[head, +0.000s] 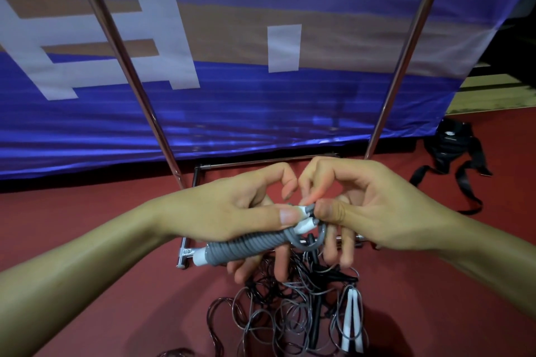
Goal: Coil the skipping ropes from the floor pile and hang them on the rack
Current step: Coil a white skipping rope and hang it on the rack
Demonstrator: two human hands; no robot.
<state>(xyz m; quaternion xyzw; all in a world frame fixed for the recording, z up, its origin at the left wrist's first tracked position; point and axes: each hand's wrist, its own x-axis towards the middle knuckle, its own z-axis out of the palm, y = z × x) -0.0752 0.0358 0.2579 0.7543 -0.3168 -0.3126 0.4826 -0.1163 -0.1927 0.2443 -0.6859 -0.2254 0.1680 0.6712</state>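
while the left hand [232,211] clamps the wound grey skipping rope [246,246] by its handles, the right hand [362,211] pinches the cord end, likely to lock the coil; the floor pile [290,313] lies below both hands, between the rack [121,49] uprights.

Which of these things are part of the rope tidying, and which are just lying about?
Part of the job:
- grey skipping rope, gripped by left hand and pinched by right hand
- tangled rope pile on the floor
- metal rack

Just lying about:
- black strap harness
- blue banner
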